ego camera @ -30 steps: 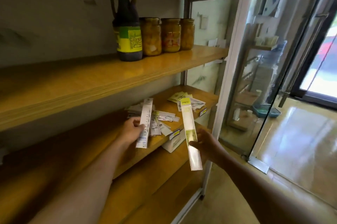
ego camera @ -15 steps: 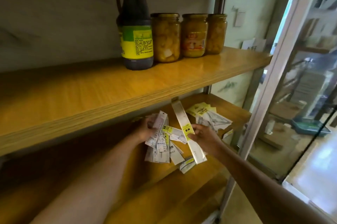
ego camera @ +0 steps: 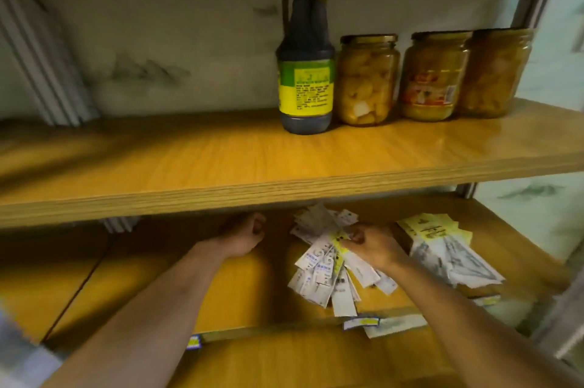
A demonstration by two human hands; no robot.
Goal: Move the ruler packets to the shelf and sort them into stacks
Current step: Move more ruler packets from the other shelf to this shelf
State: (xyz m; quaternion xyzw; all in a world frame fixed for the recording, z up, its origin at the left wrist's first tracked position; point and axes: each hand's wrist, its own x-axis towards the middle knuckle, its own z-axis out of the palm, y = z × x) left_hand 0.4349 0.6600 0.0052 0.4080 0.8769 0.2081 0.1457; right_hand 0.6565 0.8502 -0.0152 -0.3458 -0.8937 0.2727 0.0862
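Observation:
On the lower wooden shelf (ego camera: 240, 293) lies a loose fan of white ruler packets (ego camera: 319, 277). My right hand (ego camera: 369, 245) pinches a long packet with a yellow header (ego camera: 339, 244) that lies across this fan. To the right sits a second pile of packets with yellow headers (ego camera: 442, 248). My left hand (ego camera: 245, 234) is on the shelf left of the fan, fingers curled, and holds nothing I can see. The far ends of the packets are hidden under the upper shelf.
The upper shelf (ego camera: 252, 166) carries a dark sauce bottle (ego camera: 305, 71) and three jars of preserved fruit (ego camera: 366, 81). Its front edge overhangs the lower shelf. Price labels (ego camera: 360, 323) hang on the lower shelf's edge. A metal upright (ego camera: 524, 2) stands at the right.
My left hand has let go of its white packet onto the fan and drawn left. My right hand has lowered the yellow-headed packet onto the pile. The view has moved closer.

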